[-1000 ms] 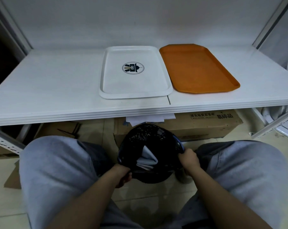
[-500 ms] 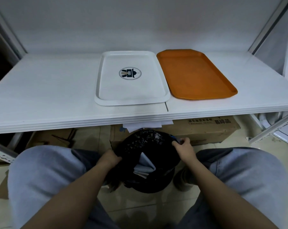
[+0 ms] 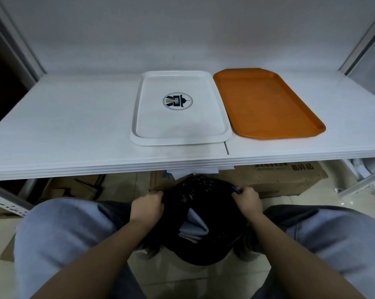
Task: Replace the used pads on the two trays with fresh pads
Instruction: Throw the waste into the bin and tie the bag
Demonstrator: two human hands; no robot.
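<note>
White tray (image 3: 180, 134) and orange tray (image 3: 266, 100) lie flat, side by side, seemingly bare.

A wide white shelf board (image 3: 63, 126) spans the view from nine to three o'clock, backed by a plain pale grey wall (image 3: 182, 29). Grey metal uprights (image 3: 16, 39) frame it at ten and two o'clock. Beneath the shelf, brown cardboard boxes (image 3: 279, 180) sit on a glossy beige tiled floor (image 3: 199, 277). The lighting is dim and even, with darkness at nine o'clock.
</note>
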